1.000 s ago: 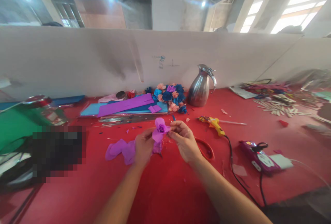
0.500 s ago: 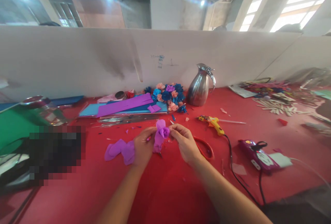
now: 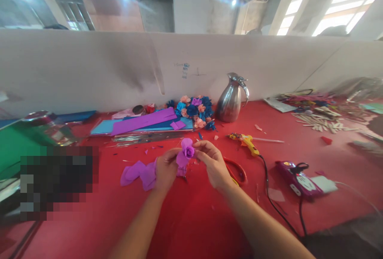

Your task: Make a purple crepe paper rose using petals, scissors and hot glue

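Note:
A purple paper flower [image 3: 187, 152] with a rolled centre and a few wider petals is held up between my hands. My left hand [image 3: 166, 168] is closed on its base from the left. Thumb and fingers of my right hand [image 3: 211, 161] pinch a petal at its right edge. Loose purple paper petals [image 3: 138, 173] lie on the table just left of my left hand, which hides part of them. Scissors with red handles [image 3: 238, 171] rest beside my right wrist, partly covered by it.
On the red table [image 3: 191, 219] stands a steel jug [image 3: 229, 101] next to a pile of paper flowers [image 3: 196, 111]. Purple paper strips [image 3: 146, 120] lie left of these. To the right are a yellow glue gun [image 3: 249, 145], its cord, and a purple power strip [image 3: 299, 179].
The flower has turned slightly and its petals sit differently around the centre. Both hands stay almost in place, still holding it.

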`<action>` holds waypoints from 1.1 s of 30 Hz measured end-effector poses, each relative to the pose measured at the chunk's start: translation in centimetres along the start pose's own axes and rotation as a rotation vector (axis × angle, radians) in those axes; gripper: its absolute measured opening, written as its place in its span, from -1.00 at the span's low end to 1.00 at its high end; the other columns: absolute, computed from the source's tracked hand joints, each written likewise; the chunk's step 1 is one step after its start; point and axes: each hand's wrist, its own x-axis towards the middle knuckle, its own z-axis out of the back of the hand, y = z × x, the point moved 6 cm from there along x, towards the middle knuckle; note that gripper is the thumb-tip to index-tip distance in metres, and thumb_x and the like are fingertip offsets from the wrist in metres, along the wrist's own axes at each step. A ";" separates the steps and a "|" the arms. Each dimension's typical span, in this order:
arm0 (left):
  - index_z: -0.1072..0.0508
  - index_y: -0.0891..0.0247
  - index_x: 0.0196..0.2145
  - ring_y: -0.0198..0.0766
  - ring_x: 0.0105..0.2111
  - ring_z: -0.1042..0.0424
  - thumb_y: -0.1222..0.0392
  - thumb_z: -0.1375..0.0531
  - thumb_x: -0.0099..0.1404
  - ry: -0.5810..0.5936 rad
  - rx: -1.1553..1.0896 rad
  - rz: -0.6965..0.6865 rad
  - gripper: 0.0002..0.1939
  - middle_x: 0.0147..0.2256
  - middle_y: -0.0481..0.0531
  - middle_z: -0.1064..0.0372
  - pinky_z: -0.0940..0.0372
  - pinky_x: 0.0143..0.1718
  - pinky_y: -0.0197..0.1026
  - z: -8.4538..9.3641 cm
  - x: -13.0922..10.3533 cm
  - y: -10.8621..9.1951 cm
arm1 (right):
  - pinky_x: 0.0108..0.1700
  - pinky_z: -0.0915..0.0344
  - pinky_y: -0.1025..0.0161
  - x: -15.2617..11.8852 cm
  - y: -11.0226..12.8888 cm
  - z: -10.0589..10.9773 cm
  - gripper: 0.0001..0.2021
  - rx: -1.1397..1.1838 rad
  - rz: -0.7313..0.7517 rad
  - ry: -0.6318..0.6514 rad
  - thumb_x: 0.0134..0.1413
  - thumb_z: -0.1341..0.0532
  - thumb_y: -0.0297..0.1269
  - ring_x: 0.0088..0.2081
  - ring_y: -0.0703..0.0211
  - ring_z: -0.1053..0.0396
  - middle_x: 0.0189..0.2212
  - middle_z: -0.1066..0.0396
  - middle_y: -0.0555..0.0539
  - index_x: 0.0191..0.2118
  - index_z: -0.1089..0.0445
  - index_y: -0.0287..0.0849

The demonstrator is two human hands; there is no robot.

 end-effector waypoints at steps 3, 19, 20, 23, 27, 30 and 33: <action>-0.58 0.23 -0.46 -0.21 -0.40 -0.48 0.28 -0.18 0.01 -0.004 0.059 -0.067 -0.84 -0.42 0.00 -0.54 -0.37 -0.35 -0.23 0.2 0.1 0.1 | -0.30 -0.21 0.30 -0.1 0.5 0.0 -0.87 -0.161 0.072 0.034 -0.10 -0.29 -0.26 -0.38 0.24 -0.32 -0.42 -0.45 0.01 -0.34 -0.45 -0.13; -0.59 0.17 -0.38 -0.26 -0.35 -0.48 0.31 -0.13 0.18 0.066 0.291 -0.297 -0.78 -0.35 0.01 -0.55 -0.34 -0.27 -0.27 0.3 0.0 -1.3 | -0.28 -0.21 0.26 0.4 1.1 0.8 -0.87 -0.483 0.166 0.078 0.04 -0.17 -0.30 -0.40 0.21 -0.32 -0.46 -0.45 -0.03 -0.40 -0.46 -0.17; -0.59 0.17 -0.39 -0.26 -0.35 -0.48 0.31 -0.12 0.18 0.069 0.288 -0.291 -0.78 -0.35 0.01 -0.55 -0.34 -0.27 -0.27 0.3 0.1 -1.3 | -0.29 -0.20 0.26 0.4 1.1 0.9 -0.87 -0.484 0.171 0.068 0.03 -0.17 -0.31 -0.41 0.22 -0.31 -0.48 -0.43 -0.01 -0.41 -0.45 -0.17; -0.60 0.17 -0.41 -0.25 -0.36 -0.48 0.32 -0.12 0.14 0.057 0.255 -0.240 -0.77 -0.36 0.01 -0.55 -0.34 -0.28 -0.26 0.4 0.2 -1.1 | -0.33 -0.17 0.29 0.5 0.9 1.1 -0.88 -0.463 0.158 0.024 0.01 -0.18 -0.30 -0.44 0.24 -0.28 -0.52 -0.39 0.02 -0.45 -0.43 -0.16; -0.60 0.20 -0.44 -0.22 -0.39 -0.48 0.31 -0.15 0.03 0.034 0.129 -0.103 -0.79 -0.40 0.01 -0.55 -0.34 -0.33 -0.25 0.3 0.2 -0.5 | -0.38 -0.16 0.30 0.7 -0.3 1.0 -0.84 -0.243 0.004 0.012 -0.03 -0.22 -0.21 -0.50 0.27 -0.25 -0.59 -0.34 0.05 -0.51 -0.37 -0.16; -0.60 0.24 -0.46 -0.22 -0.44 -0.45 0.26 -0.21 -0.02 0.019 0.053 0.017 -0.83 -0.45 0.01 -0.54 -0.32 -0.39 -0.26 0.1 0.2 -0.1 | -0.37 -0.19 0.30 0.5 -1.4 0.5 -0.80 -0.016 -0.170 0.032 -0.11 -0.30 -0.14 -0.52 0.29 -0.26 -0.58 -0.34 0.06 -0.51 -0.36 -0.16; -0.60 0.26 -0.48 -0.23 -0.47 -0.43 0.21 -0.27 -0.05 -0.021 -0.014 0.089 -0.86 -0.51 -0.02 -0.51 -0.31 -0.40 -0.25 0.1 0.1 0.2 | -0.36 -0.18 0.33 0.4 -1.7 0.2 -0.78 0.110 -0.232 0.031 -0.23 -0.38 -0.20 -0.49 0.33 -0.26 -0.52 -0.37 0.05 -0.46 -0.38 -0.16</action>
